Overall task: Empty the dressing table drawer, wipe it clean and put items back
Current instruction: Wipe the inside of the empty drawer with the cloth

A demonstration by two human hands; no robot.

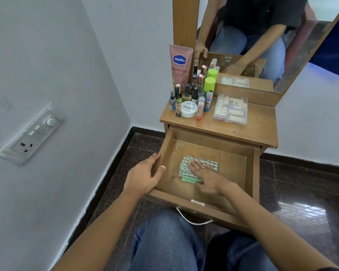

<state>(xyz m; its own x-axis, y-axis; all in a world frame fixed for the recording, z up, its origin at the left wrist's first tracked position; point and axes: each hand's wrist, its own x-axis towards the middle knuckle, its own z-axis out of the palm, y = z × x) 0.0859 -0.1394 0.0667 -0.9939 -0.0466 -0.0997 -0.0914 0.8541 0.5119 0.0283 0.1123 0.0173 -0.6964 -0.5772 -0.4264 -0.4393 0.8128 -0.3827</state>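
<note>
Knees (164, 241) sit nearest, under the open drawer (255, 173). Left hand (143, 177) grips its left wall. Right hand (205, 173), fingers straight, presses a cloth (184, 169) mid-drawer, with bare floor right and far. Cosmetics (192, 98) stand on the far tabletop (258, 132).

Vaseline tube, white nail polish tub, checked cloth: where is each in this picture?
Vaseline tube (180, 65): head view, pink front below the logo.
white nail polish tub (188, 109): head view, its printed lid.
checked cloth (184, 171): head view, its uncovered left part.
</note>
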